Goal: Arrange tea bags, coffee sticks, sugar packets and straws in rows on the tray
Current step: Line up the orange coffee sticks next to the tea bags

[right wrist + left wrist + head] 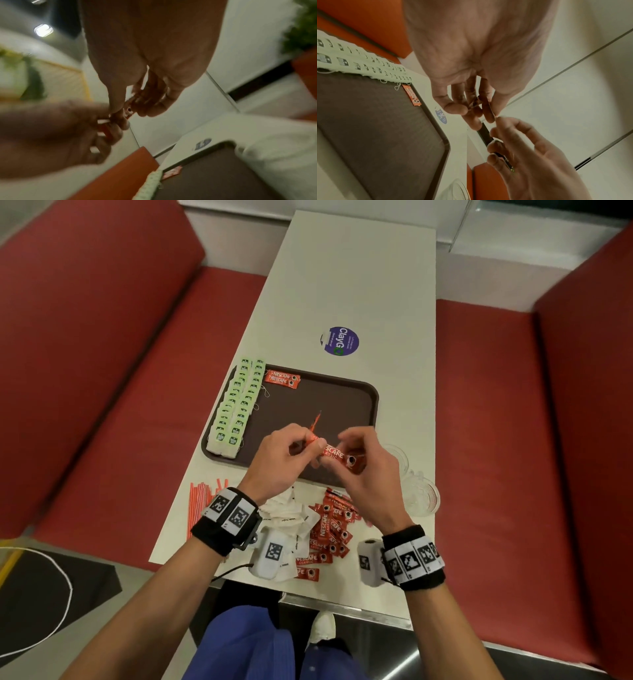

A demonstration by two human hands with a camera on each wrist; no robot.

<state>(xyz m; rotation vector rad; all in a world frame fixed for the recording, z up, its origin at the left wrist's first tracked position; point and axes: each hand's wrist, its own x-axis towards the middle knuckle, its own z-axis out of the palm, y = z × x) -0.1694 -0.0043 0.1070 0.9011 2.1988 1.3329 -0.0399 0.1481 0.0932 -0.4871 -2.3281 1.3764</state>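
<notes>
Both hands hover over the near part of the brown tray [342,405]. My left hand [305,440] grips a red coffee stick [315,422] that points away from me. A second coffee stick [337,455] spans both hands; my right hand [349,441] pinches it, and my left thumb rests on its other end. The left wrist view shows this stick [485,133] edge-on between left hand [471,109] and right hand [503,143]. Tea bags [236,405] lie in two rows along the tray's left side. Two coffee sticks [282,379] lie at its far left.
Near the table's front edge lie a loose pile of coffee sticks [330,530], white sugar packets [291,510] and red-striped straws [202,505]. Two clear glasses [421,494] stand to the right of the tray. A purple sticker [339,341] marks the white table beyond it.
</notes>
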